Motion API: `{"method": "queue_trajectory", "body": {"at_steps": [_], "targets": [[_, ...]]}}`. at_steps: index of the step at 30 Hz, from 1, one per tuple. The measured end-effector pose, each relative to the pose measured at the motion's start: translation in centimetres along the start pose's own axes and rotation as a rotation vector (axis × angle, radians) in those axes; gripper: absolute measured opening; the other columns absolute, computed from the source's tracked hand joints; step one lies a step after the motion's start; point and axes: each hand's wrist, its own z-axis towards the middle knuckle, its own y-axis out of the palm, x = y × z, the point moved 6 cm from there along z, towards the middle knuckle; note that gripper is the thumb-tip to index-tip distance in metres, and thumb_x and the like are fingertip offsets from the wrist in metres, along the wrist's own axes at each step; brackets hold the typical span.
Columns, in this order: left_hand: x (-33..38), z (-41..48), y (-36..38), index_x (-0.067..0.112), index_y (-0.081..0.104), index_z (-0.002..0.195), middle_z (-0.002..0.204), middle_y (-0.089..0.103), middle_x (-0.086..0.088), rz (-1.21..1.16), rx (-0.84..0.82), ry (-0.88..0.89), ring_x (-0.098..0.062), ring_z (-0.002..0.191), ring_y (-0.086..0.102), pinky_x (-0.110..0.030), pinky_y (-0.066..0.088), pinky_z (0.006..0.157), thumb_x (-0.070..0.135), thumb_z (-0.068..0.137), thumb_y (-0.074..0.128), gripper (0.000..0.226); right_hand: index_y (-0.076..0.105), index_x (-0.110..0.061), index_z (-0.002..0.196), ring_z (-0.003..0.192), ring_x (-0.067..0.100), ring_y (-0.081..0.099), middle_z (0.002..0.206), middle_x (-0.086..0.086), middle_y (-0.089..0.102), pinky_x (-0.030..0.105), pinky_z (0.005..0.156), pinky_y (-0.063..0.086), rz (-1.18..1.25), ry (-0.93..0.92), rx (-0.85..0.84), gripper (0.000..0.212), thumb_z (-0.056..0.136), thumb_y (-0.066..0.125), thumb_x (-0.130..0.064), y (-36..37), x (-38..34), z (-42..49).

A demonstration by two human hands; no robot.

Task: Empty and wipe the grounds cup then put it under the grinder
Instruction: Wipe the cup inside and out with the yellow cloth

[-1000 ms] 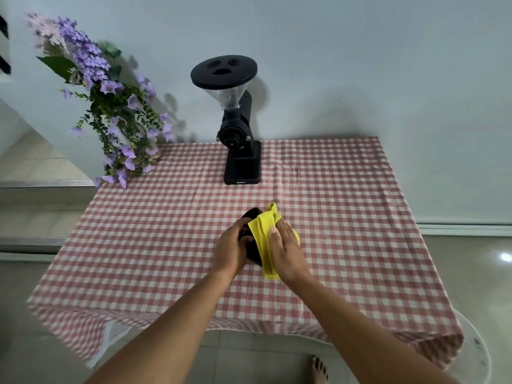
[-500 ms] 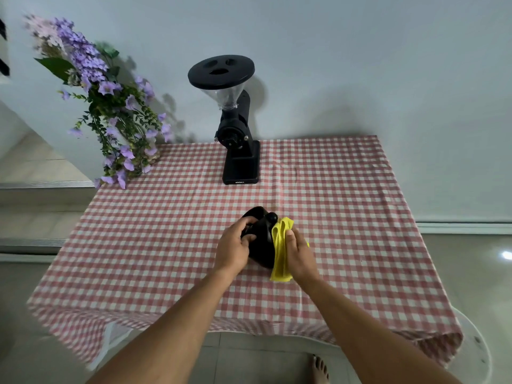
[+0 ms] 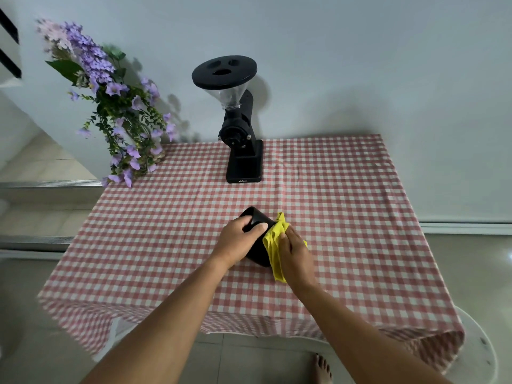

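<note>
The black grounds cup (image 3: 258, 217) is held tilted just above the middle of the checked table. My left hand (image 3: 238, 241) grips it from the left, fingers wrapped over its side. My right hand (image 3: 296, 254) presses a yellow cloth (image 3: 273, 245) against the cup's right side; the cloth hangs down past the cup. The cup's opening is hidden by the cloth and my hands. The black grinder (image 3: 242, 139) with a clear hopper and black lid stands at the back centre of the table, and the space at its base holds nothing.
A red-and-white checked tablecloth (image 3: 346, 217) covers the table, which stands against a white wall. Purple flowers (image 3: 119, 112) lean over the back left corner. A white round stool (image 3: 476, 353) sits at the lower right, and a bare foot (image 3: 322, 368) shows below the table's front edge.
The cup has turned so more of its black body shows at the upper left. The cloth has shifted from on top of the cup down to its right side, with my right hand following.
</note>
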Motion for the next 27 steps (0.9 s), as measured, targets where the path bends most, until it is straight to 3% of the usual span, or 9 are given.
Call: {"method": "queue_trajectory", "body": {"at_steps": [5, 7, 9, 11, 13, 16, 17, 22, 27], "targets": [[-0.3, -0.7, -0.5, 0.026, 0.073, 0.112, 0.1, 0.077, 0.002, -0.04, -0.019, 0.052, -0.014, 0.095, 0.072, -0.038, 0.059, 0.09, 0.031, 0.1, 0.058, 0.02, 0.046, -0.025, 0.144, 0.14, 0.009, 0.034, 0.151, -0.008, 0.043, 0.034, 0.116, 0.03, -0.134, -0.268, -0.048, 0.044, 0.104, 0.034, -0.037, 1.1, -2.9, 0.3], [-0.9, -1.1, -0.7, 0.025, 0.073, 0.113, 0.102, 0.077, 0.004, -0.067, -0.006, 0.049, -0.012, 0.098, 0.072, -0.034, 0.059, 0.09, 0.031, 0.1, 0.059, 0.02, 0.045, -0.026, 0.145, 0.138, 0.013, 0.038, 0.149, -0.006, 0.046, 0.038, 0.114, 0.033, -0.119, -0.178, -0.1, 0.044, 0.104, 0.032, -0.038, 1.4, -2.2, 1.1], [-1.3, -1.5, -0.9, 0.024, 0.072, 0.116, 0.106, 0.077, 0.005, -0.093, 0.006, 0.045, -0.012, 0.102, 0.072, -0.032, 0.059, 0.091, 0.032, 0.099, 0.061, 0.022, 0.049, -0.024, 0.142, 0.127, 0.022, 0.05, 0.14, 0.003, 0.056, 0.043, 0.108, 0.039, -0.07, 0.06, -0.129, 0.045, 0.103, 0.03, -0.037, 1.0, -0.9, 2.0], [-1.5, -1.7, -0.9, 0.023, 0.072, 0.115, 0.107, 0.077, 0.005, -0.111, 0.031, 0.031, -0.012, 0.102, 0.072, -0.034, 0.059, 0.092, 0.033, 0.098, 0.061, 0.022, 0.053, -0.021, 0.136, 0.116, 0.025, 0.057, 0.13, 0.007, 0.062, 0.039, 0.1, 0.044, -0.079, 0.163, -0.138, 0.043, 0.103, 0.03, -0.036, 0.7, -0.6, 2.4], [-1.6, -1.6, -1.0, 0.025, 0.072, 0.11, 0.102, 0.077, 0.004, -0.124, 0.056, 0.013, -0.012, 0.098, 0.072, -0.035, 0.059, 0.09, 0.035, 0.098, 0.06, 0.02, 0.052, -0.023, 0.137, 0.115, 0.019, 0.057, 0.131, 0.003, 0.062, 0.03, 0.094, 0.043, -0.109, 0.024, -0.137, 0.041, 0.103, 0.032, -0.035, 1.2, -2.5, 2.1], [-1.6, -1.5, -1.1, 0.026, 0.073, 0.111, 0.099, 0.078, 0.006, -0.143, 0.082, -0.001, -0.012, 0.096, 0.073, -0.033, 0.06, 0.088, 0.039, 0.098, 0.06, 0.022, 0.05, -0.021, 0.141, 0.128, 0.012, 0.05, 0.141, -0.002, 0.054, 0.032, 0.107, 0.04, -0.127, -0.264, -0.148, 0.042, 0.104, 0.034, -0.028, 2.8, -5.2, 1.2], [-1.7, -1.6, -1.2, 0.025, 0.073, 0.113, 0.101, 0.078, 0.006, -0.153, 0.091, -0.005, -0.012, 0.098, 0.073, -0.032, 0.059, 0.088, 0.039, 0.098, 0.06, 0.023, 0.05, -0.021, 0.141, 0.127, 0.012, 0.05, 0.141, -0.002, 0.055, 0.033, 0.107, 0.04, -0.128, -0.259, -0.156, 0.041, 0.104, 0.034, -0.028, 2.9, -5.1, 1.5], [-2.2, -2.2, -1.3, 0.023, 0.07, 0.119, 0.111, 0.075, 0.005, -0.172, 0.1, 0.008, -0.012, 0.106, 0.07, -0.034, 0.059, 0.094, 0.032, 0.099, 0.06, 0.024, 0.06, -0.018, 0.12, 0.102, 0.023, 0.058, 0.12, 0.009, 0.065, 0.04, 0.094, 0.046, -0.109, 0.168, -0.21, 0.04, 0.102, 0.029, -0.034, 1.4, -1.6, 3.0], [-1.9, -2.8, -0.9, 0.023, 0.064, 0.133, 0.122, 0.07, 0.006, -0.069, 0.067, 0.12, -0.009, 0.114, 0.065, -0.026, 0.055, 0.096, 0.033, 0.101, 0.058, 0.034, 0.053, -0.032, 0.136, 0.116, 0.017, 0.058, 0.126, -0.006, 0.064, 0.024, 0.086, 0.044, -0.01, -0.002, -0.275, 0.043, 0.102, 0.03, -0.044, 3.0, -4.0, 2.2]]}}
